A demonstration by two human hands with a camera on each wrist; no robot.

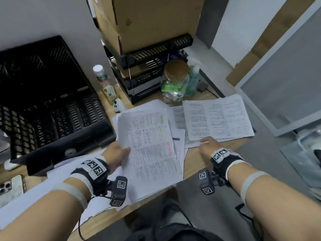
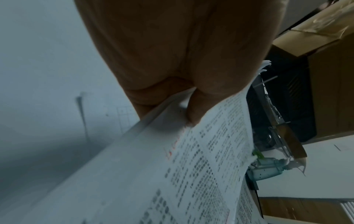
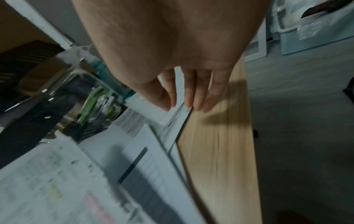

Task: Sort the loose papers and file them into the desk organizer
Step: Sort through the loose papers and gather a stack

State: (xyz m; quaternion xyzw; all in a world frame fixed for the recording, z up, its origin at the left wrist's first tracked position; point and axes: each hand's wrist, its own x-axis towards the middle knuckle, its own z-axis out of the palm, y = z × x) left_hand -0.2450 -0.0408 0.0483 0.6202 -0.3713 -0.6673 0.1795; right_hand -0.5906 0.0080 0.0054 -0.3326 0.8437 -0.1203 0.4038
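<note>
A thin sheaf of printed papers (image 1: 152,150), marked with green and pink highlighter, is pinched at its edge by the thumb and fingers (image 2: 193,112) of the left hand (image 1: 115,155). The straight fingers (image 3: 199,97) of the right hand (image 1: 207,145) are laid on a flat stack of sheets (image 1: 218,117) on the wooden counter (image 1: 196,162). Left of the sheaf, a slotted black desk organizer (image 1: 52,105) is seen; a glass jar (image 1: 175,80) stands beyond the sheaf.

Left hand (image 1: 116,154) curls with thumb pinched down; right hand (image 1: 206,145) reaches forward, fingers (image 3: 199,97) straight.
</note>
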